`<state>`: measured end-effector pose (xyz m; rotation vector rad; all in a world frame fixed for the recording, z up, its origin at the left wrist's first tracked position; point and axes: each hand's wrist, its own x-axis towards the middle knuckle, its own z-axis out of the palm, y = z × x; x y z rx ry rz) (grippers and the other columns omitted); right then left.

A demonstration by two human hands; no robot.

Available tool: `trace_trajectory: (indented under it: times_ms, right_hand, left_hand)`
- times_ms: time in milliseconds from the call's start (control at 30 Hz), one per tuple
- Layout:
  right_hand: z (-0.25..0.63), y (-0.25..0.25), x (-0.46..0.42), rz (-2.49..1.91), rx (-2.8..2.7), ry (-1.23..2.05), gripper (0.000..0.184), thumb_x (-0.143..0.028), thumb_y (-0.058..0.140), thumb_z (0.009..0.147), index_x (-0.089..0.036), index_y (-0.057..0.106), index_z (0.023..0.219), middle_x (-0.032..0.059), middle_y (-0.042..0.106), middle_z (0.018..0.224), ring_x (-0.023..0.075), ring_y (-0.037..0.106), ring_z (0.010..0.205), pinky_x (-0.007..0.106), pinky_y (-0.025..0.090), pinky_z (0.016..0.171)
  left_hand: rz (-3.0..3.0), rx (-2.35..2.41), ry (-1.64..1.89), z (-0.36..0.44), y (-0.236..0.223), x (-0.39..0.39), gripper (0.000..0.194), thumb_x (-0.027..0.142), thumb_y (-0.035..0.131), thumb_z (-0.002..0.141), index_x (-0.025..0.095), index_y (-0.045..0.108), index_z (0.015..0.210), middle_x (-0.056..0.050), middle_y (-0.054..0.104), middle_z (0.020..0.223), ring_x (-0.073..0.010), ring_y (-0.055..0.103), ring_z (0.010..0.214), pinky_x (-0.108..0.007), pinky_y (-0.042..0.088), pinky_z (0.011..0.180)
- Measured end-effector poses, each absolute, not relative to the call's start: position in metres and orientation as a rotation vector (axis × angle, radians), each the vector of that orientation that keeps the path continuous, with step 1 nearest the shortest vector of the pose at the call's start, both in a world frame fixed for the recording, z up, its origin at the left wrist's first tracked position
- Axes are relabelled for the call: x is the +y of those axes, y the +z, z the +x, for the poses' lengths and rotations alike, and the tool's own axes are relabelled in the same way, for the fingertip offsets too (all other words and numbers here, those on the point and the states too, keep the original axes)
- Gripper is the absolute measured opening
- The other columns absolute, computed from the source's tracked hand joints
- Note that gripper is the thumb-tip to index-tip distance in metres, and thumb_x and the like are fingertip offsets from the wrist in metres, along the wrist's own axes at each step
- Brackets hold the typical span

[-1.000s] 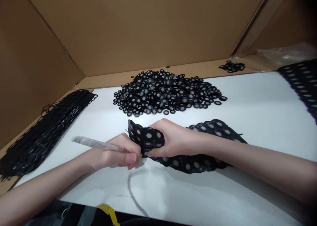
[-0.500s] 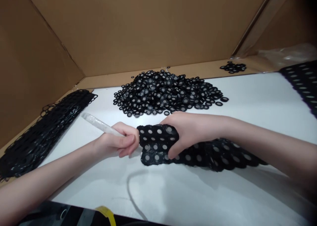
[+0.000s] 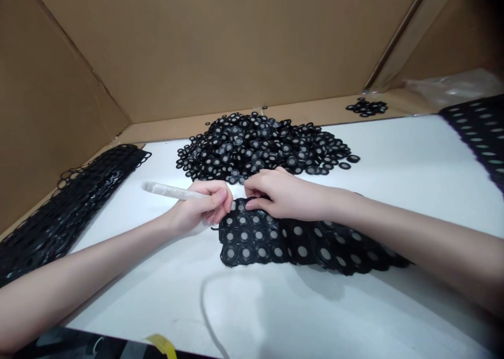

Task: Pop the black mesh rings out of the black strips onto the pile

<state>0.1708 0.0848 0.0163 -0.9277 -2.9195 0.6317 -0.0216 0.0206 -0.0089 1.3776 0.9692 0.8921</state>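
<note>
My left hand (image 3: 205, 204) is closed around a pale, clear stick tool (image 3: 169, 191) whose tip meets the top edge of a black rubber sheet (image 3: 299, 243) studded with grey-centred discs. The sheet lies flat on the white work surface (image 3: 315, 306). My right hand (image 3: 277, 193) rests on the sheet's upper left edge, its fingers pinched together at that edge next to the tool tip. Just behind both hands lies a big pile of loose black rings with grey centres (image 3: 260, 146).
A stack of emptied black mesh sheets (image 3: 66, 204) runs along the left edge. Another dotted black sheet (image 3: 478, 136) lies at the right edge, a small cluster of rings (image 3: 366, 107) at the back right. Cardboard walls (image 3: 220, 49) enclose the surface.
The sheet was held bunched in my right hand and is now laid flat. Both hands have moved away from me toward the ring pile, and the tool tip now meets the sheet's top edge.
</note>
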Motion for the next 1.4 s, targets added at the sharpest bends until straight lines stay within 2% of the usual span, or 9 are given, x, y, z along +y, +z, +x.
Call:
trace_trajectory:
  times_ms: [67,433,567,667,800,933,1233,1400]
  right_hand:
    - [0.172,0.012,0.086,-0.895,-2.893,0.701,0.005,-0.015,0.058,0.082,-0.018,0.056,0.08,0.001,0.063,0.079,0.0179,0.054,0.085,0.03,0.031,0.077]
    - [0.178,0.01,0.086,-0.936,-2.836,0.775,0.02,0.0,0.053,0.071,-0.018,0.058,0.079,0.0026,0.058,0.081,0.0173,0.051,0.082,0.031,0.034,0.08]
    - [0.181,0.008,0.088,-0.879,-2.825,0.785,0.015,-0.005,0.053,0.074,-0.019,0.058,0.079,0.0029,0.058,0.081,0.0181,0.051,0.082,0.033,0.034,0.081]
    - [0.18,0.008,0.088,-0.847,-2.798,0.84,0.005,-0.016,0.057,0.078,-0.018,0.059,0.083,0.0026,0.058,0.08,0.0178,0.052,0.08,0.035,0.032,0.083]
    - [0.177,0.008,0.084,-0.817,-2.755,0.862,0.015,-0.033,0.056,0.084,-0.018,0.059,0.085,0.0015,0.058,0.075,0.0178,0.051,0.078,0.035,0.03,0.082]
    - [0.174,0.004,0.082,-0.757,-2.717,0.842,0.012,-0.025,0.056,0.085,-0.017,0.056,0.077,0.0001,0.057,0.074,0.017,0.049,0.081,0.033,0.027,0.08]
    - [0.173,-0.002,0.081,-0.736,-2.63,0.864,0.017,-0.009,0.056,0.076,-0.015,0.045,0.064,-0.0037,0.052,0.067,0.0109,0.046,0.066,0.029,0.024,0.072]
    - [0.171,-0.003,0.077,-0.685,-2.643,0.811,0.017,-0.001,0.052,0.069,-0.014,0.044,0.063,-0.0029,0.055,0.073,0.0125,0.051,0.075,0.03,0.022,0.075]
  left_hand:
    - [1.397,0.966,0.896,-0.023,-0.01,0.021,0.037,0.044,0.056,0.086,0.012,0.056,0.069,0.001,0.051,0.047,-0.0064,0.038,0.04,-0.02,0.025,0.041]
    - [1.538,0.981,0.823,-0.022,-0.01,0.017,0.038,0.044,0.051,0.089,0.011,0.057,0.071,0.001,0.052,0.055,-0.0069,0.041,0.047,-0.02,0.028,0.045]
    - [1.544,0.96,0.832,-0.022,-0.009,0.016,0.036,0.041,0.051,0.09,0.011,0.057,0.071,0.001,0.051,0.054,-0.0068,0.04,0.047,-0.02,0.028,0.045]
    - [1.519,0.946,0.855,-0.022,-0.01,0.017,0.035,0.04,0.052,0.089,0.011,0.057,0.07,0.001,0.05,0.054,-0.0065,0.039,0.047,-0.02,0.027,0.044]
    - [1.492,0.936,0.865,-0.021,-0.011,0.017,0.036,0.041,0.052,0.089,0.011,0.057,0.07,0.001,0.05,0.053,-0.0067,0.038,0.046,-0.02,0.027,0.044]
    - [1.502,0.926,0.869,-0.021,-0.01,0.016,0.036,0.041,0.052,0.089,0.011,0.056,0.069,0.002,0.049,0.052,-0.0068,0.038,0.046,-0.02,0.027,0.044]
    - [1.664,0.97,0.754,-0.018,-0.002,0.015,0.036,0.036,0.048,0.09,0.012,0.054,0.063,0.002,0.046,0.052,-0.0077,0.038,0.048,-0.02,0.029,0.046]
    - [1.711,0.946,0.653,-0.018,-0.001,0.015,0.038,0.038,0.047,0.089,0.013,0.054,0.061,0.002,0.045,0.048,-0.0086,0.039,0.046,-0.021,0.029,0.045]
